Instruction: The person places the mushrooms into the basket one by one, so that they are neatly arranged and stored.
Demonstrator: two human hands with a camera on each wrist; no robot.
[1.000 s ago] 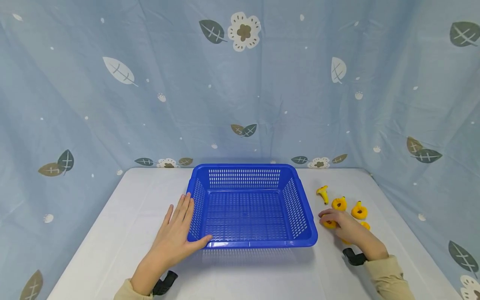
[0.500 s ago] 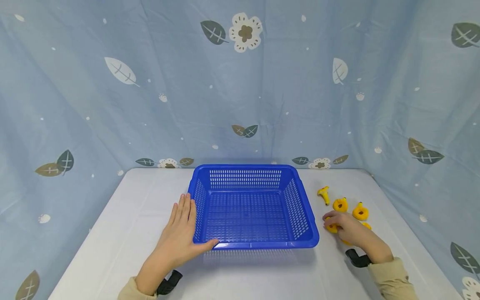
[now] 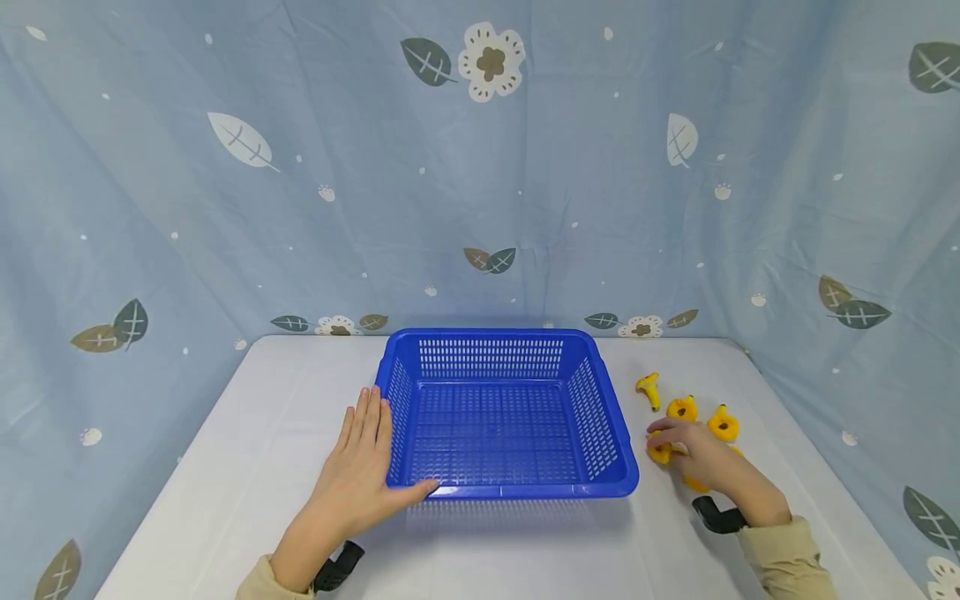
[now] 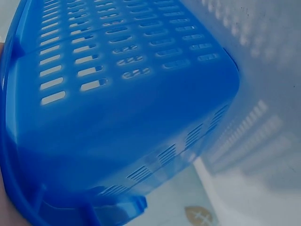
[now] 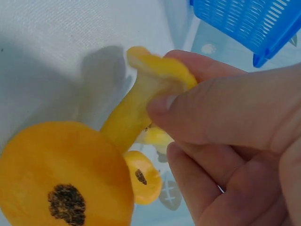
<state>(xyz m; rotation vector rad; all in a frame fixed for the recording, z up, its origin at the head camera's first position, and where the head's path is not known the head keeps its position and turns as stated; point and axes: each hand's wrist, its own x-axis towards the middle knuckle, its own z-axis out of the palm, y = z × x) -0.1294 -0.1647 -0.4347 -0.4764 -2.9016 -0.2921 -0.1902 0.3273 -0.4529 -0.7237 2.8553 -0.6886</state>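
Thumb and fingers of my right hand pinch a yellow trumpet-shaped mushroom near its cap, right of the blue basket. In the right wrist view the held mushroom is tilted, its stem pointing down and left. My left hand rests on the near left corner of the blue plastic basket, fingers straight along the left rim and thumb over the front rim. The left wrist view is filled by the basket's slotted outer wall; little of the hand shows there.
More yellow mushrooms lie on the white tabletop around my right hand: one on its side, a cap-up mushroom and another mushroom. A partly hidden mushroom lies below the hand. A blue patterned curtain hangs behind.
My left hand has shifted slightly right on the basket corner. The right hand has moved slightly right, and the mushroom in its fingers has turned a little, showing more of its stem.
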